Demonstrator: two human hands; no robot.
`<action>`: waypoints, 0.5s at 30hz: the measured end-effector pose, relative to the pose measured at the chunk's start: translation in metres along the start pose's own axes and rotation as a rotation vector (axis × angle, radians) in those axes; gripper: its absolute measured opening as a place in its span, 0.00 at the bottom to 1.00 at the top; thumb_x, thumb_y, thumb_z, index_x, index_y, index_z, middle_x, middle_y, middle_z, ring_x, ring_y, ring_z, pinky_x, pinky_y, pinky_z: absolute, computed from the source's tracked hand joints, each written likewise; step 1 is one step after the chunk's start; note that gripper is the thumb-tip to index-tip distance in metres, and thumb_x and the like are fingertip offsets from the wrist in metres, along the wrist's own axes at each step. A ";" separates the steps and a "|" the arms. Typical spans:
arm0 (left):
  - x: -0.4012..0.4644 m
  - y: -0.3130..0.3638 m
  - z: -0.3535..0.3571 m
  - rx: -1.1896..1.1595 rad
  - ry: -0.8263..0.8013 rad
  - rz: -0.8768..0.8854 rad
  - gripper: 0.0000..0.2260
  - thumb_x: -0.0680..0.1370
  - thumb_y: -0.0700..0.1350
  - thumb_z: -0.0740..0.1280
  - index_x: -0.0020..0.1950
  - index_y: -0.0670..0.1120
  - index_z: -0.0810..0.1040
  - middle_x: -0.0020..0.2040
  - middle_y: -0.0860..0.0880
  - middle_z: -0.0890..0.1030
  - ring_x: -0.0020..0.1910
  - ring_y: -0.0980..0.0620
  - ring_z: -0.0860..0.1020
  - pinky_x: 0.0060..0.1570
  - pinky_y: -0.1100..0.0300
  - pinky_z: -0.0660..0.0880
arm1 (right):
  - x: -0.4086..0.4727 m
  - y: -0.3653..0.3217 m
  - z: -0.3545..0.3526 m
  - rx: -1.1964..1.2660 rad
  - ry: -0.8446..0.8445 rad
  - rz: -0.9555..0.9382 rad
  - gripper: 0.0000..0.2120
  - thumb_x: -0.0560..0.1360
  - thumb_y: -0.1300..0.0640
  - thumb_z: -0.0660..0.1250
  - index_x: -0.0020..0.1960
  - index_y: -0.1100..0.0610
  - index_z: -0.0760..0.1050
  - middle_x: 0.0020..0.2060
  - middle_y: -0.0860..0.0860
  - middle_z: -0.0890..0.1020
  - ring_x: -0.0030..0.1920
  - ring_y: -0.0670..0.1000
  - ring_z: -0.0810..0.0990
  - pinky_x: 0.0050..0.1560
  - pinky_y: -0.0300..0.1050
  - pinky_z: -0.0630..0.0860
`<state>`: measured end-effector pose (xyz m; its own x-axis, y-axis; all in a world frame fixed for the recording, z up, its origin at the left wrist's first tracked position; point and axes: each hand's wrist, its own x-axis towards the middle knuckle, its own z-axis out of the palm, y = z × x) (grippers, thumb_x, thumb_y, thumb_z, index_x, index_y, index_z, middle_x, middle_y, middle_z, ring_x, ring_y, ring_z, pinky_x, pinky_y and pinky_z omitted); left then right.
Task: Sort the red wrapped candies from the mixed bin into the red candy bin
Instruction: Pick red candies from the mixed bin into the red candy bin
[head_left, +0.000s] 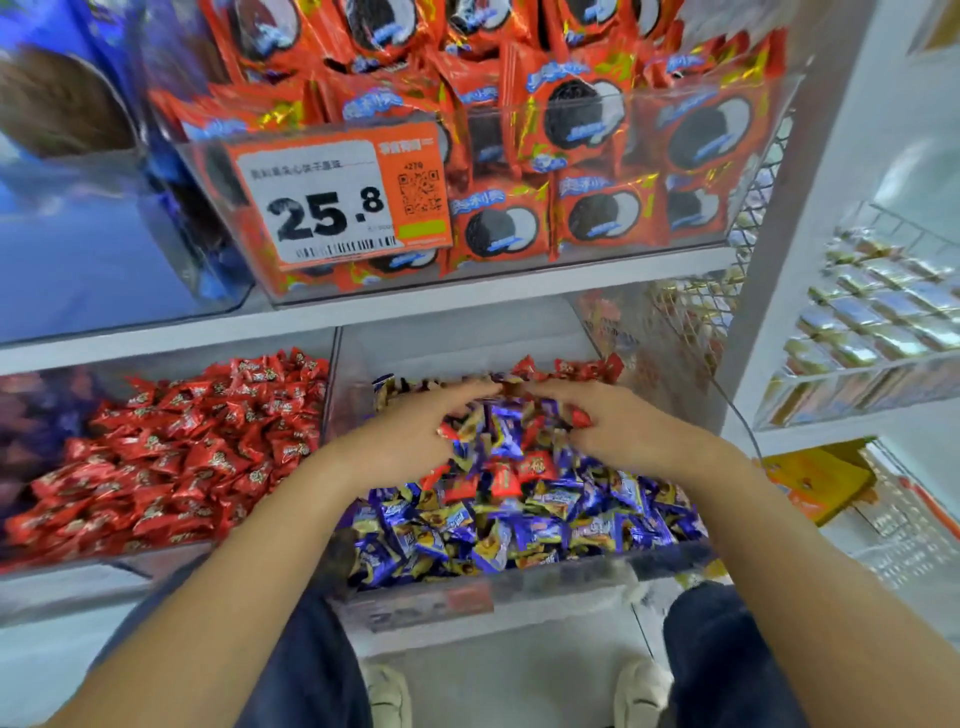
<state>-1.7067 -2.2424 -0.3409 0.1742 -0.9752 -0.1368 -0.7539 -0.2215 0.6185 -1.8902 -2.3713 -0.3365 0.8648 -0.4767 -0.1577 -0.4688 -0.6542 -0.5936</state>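
The mixed bin (498, 584) on the lower shelf is piled with blue and gold wrapped candies (467, 525), with several red candies (535, 465) among them and more red ones (587, 369) at its back. Both hands are in this bin. My left hand (415, 428) lies on the pile with fingers stretched forward, and a red candy (448, 430) is beside its thumb. My right hand (618, 423) holds a red candy (582, 418) between thumb and fingers. To the left, the red candy bin (104, 569) is heaped with red wrapped candies (171, 457).
Above, a clear bin of orange cookie packs (571, 156) with a price tag (337, 202) overhangs the lower shelf. A blue-pack bin (78, 156) sits upper left. A wire mesh side panel (685, 322) and a shelf of silver packs (883, 312) stand to the right.
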 end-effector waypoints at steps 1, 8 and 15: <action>-0.006 -0.007 -0.001 0.039 0.029 -0.029 0.35 0.72 0.27 0.59 0.71 0.60 0.66 0.71 0.54 0.69 0.64 0.56 0.73 0.56 0.61 0.75 | -0.008 0.003 0.000 -0.050 0.061 0.017 0.33 0.72 0.69 0.63 0.72 0.47 0.64 0.39 0.35 0.72 0.38 0.40 0.71 0.40 0.24 0.68; -0.024 -0.008 -0.007 0.081 0.242 -0.099 0.13 0.78 0.42 0.66 0.59 0.57 0.79 0.53 0.55 0.82 0.46 0.60 0.79 0.48 0.67 0.72 | -0.028 0.014 0.005 -0.145 0.271 0.026 0.22 0.76 0.65 0.59 0.67 0.50 0.72 0.61 0.52 0.79 0.52 0.52 0.79 0.44 0.38 0.68; -0.024 0.001 0.018 0.376 -0.027 -0.161 0.21 0.77 0.53 0.67 0.69 0.54 0.71 0.68 0.51 0.71 0.67 0.50 0.70 0.65 0.55 0.67 | -0.015 -0.001 0.020 -0.273 0.153 -0.083 0.16 0.78 0.49 0.63 0.63 0.51 0.76 0.57 0.51 0.77 0.55 0.49 0.76 0.58 0.42 0.70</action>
<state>-1.7232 -2.2197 -0.3506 0.2960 -0.9266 -0.2319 -0.8982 -0.3526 0.2626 -1.8994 -2.3514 -0.3495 0.8750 -0.4839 0.0151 -0.4463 -0.8181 -0.3626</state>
